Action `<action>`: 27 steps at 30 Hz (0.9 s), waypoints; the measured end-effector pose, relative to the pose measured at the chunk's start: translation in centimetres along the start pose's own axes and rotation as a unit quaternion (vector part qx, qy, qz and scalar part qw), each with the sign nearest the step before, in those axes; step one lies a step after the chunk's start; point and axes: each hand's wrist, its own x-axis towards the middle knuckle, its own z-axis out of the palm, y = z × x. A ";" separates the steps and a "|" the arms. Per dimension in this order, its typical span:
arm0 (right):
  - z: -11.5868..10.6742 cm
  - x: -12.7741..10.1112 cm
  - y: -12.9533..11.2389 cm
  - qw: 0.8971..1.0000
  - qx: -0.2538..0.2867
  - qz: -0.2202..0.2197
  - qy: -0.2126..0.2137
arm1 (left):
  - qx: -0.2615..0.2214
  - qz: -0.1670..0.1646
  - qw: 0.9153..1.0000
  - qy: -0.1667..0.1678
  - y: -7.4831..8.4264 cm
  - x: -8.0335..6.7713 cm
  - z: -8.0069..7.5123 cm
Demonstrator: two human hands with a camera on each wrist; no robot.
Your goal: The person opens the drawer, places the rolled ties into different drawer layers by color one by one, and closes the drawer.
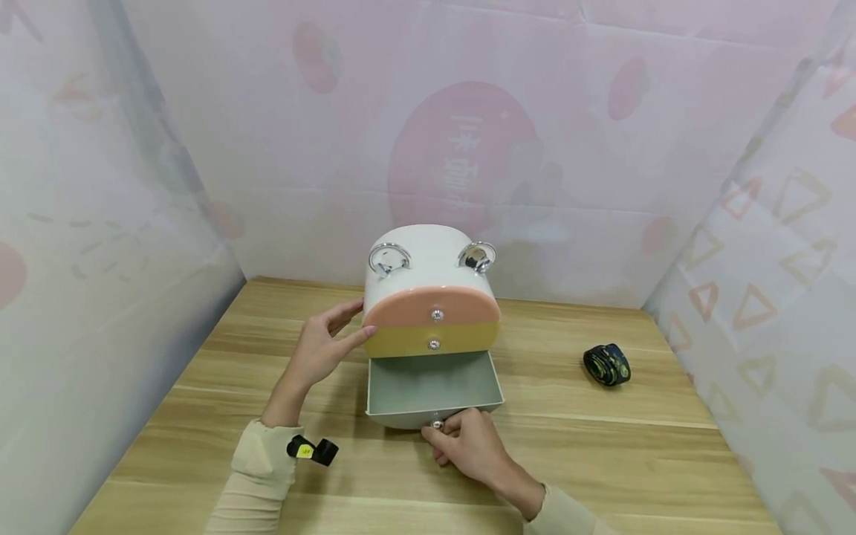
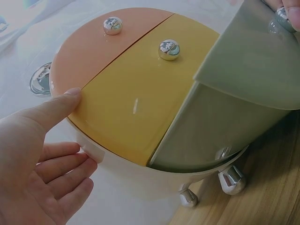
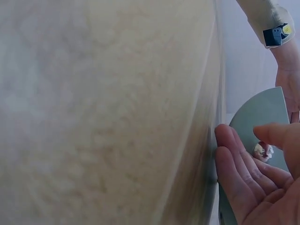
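A small frog-shaped drawer box [image 1: 423, 260] stands on the table, its rounded body white with two shiny eye-like pieces on top. Its orange drawer [image 1: 404, 306] and yellow drawer [image 1: 401, 342] are closed; the green bottom drawer [image 1: 435, 383] is pulled far out, and its inside looks bare. My right hand [image 1: 473, 446] pinches that drawer's silver knob [image 3: 262, 151] between thumb and finger. On the box's left side rests my left hand [image 1: 316, 351], its thumb touching the front edge and its other fingers extended along the white side [image 2: 91, 149].
A rolled dark strap with a yellow pattern [image 1: 607, 364] lies on the wooden table [image 1: 568, 461], right of the box. Printed cloth walls [image 1: 575, 148] enclose the back and both sides. Short silver feet [image 2: 232, 180] hold up the box.
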 end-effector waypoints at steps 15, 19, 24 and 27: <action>-5.7 -2.0 0.8 0.996 -0.073 0.019 -0.057 | -0.012 0.000 1.000 0.001 0.3 -0.3 0.4; -7.9 -2.6 1.1 0.995 -0.089 0.012 -0.035 | -0.013 -0.001 1.000 0.001 0.5 -0.2 0.3; -10.8 -3.0 1.3 0.992 -0.119 0.039 0.016 | -0.012 0.002 1.000 -0.001 0.3 -0.2 0.2; -12.5 -3.0 1.6 0.988 -0.135 0.062 0.048 | -0.010 0.004 1.000 -0.001 0.3 -0.1 0.1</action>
